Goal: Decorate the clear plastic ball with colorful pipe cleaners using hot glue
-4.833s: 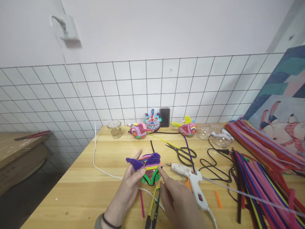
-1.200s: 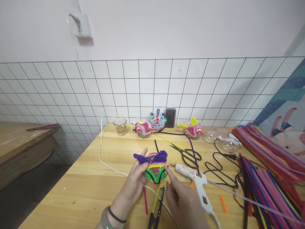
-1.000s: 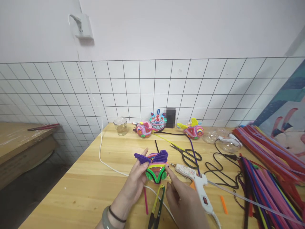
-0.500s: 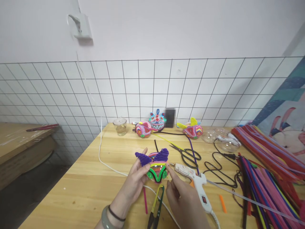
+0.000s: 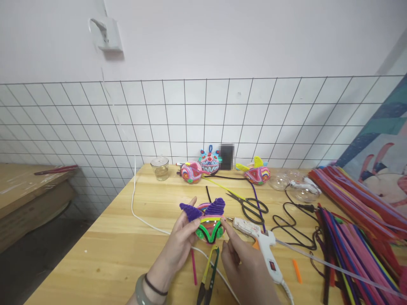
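Observation:
My left hand [image 5: 181,237] is closed round the left side of a clear round ornament [image 5: 208,234], its thumb on the front. The ornament is trimmed with pipe cleaners: two purple ear-like pieces on top, a pink and a yellow band, and a green and black V below. With the index fingertip of my right hand [image 5: 243,260], I touch the right end of the yellow band. The other fingers of that hand are curled in, with nothing visible in them. Just below the ornament lie yellow and green thread snips [image 5: 210,275] and a pink strip [image 5: 193,267].
A white glue gun [image 5: 262,245] rests beside my right hand, with black scissors [image 5: 249,206] behind it. Finished ornaments [image 5: 191,172] and a glass jar [image 5: 160,168] stand along the wall. Bundles of pipe cleaners [image 5: 356,254] lie at right, and a white cord [image 5: 140,218] crosses the table.

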`<state>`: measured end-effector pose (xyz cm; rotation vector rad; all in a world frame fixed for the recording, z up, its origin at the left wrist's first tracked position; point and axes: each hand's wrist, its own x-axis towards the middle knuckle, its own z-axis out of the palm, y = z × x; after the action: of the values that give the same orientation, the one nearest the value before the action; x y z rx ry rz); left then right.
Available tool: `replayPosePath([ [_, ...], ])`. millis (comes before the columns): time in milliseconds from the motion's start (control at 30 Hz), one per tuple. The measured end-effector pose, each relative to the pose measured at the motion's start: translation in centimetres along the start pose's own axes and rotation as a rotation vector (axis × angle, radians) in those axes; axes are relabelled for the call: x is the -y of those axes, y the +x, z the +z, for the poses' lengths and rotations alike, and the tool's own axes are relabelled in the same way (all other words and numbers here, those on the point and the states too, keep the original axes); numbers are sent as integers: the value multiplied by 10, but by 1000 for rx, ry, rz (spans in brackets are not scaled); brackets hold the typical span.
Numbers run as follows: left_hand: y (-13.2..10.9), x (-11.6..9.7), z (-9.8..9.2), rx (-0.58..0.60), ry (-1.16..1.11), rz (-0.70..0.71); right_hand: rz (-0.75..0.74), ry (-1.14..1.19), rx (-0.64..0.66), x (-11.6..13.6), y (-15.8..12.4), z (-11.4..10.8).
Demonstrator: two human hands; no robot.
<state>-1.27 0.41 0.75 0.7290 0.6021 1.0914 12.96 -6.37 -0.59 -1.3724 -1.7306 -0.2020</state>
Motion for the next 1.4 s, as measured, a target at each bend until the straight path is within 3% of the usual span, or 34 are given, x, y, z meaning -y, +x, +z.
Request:
replayPosePath([
  [500,4,6,-6,21,-19,35,39,12,12,-1,-5,4],
  [1400,-1,-2,2,-4,-24,7,11,-15,11,-3,-5,8],
])
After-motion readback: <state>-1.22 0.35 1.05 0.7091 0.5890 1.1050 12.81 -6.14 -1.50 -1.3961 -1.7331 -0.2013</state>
